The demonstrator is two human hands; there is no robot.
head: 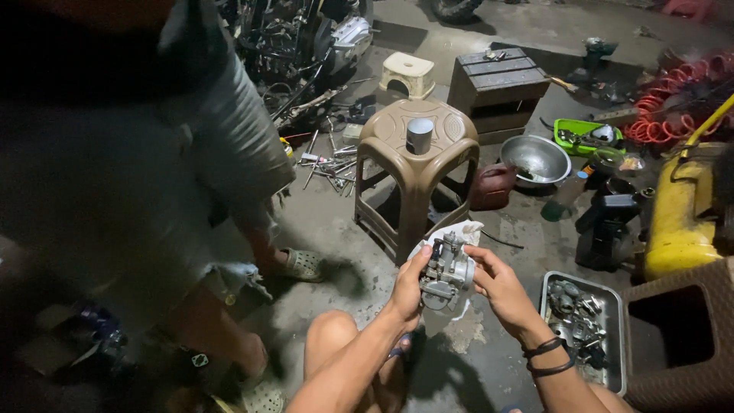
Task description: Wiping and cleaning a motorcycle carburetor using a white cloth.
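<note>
Concrete floor (336, 222); carburetor (446, 272) upright, both hands (409, 287) (501, 287) gripping.

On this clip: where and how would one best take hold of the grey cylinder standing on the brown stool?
Probably from above, fingers closing across the round side wall of the grey cylinder. It stands upright near the middle of the brown stool top with nothing beside it, so its sides are free all round. Both hands are busy holding the carburetor.

Grey metal carburetor (447, 271) over white rag (465, 229). Brown plastic stool (417, 164), grey cylinder (419, 135) on top. Cream small stool (407, 74). Dark wooden crate (497, 84). Silver bowl (535, 160). Green tray (575, 130). Red coiled hose (673, 103). Yellow tank (680, 222). Black wristbands (549, 357). Grey steel parts tray (612, 336).
</note>
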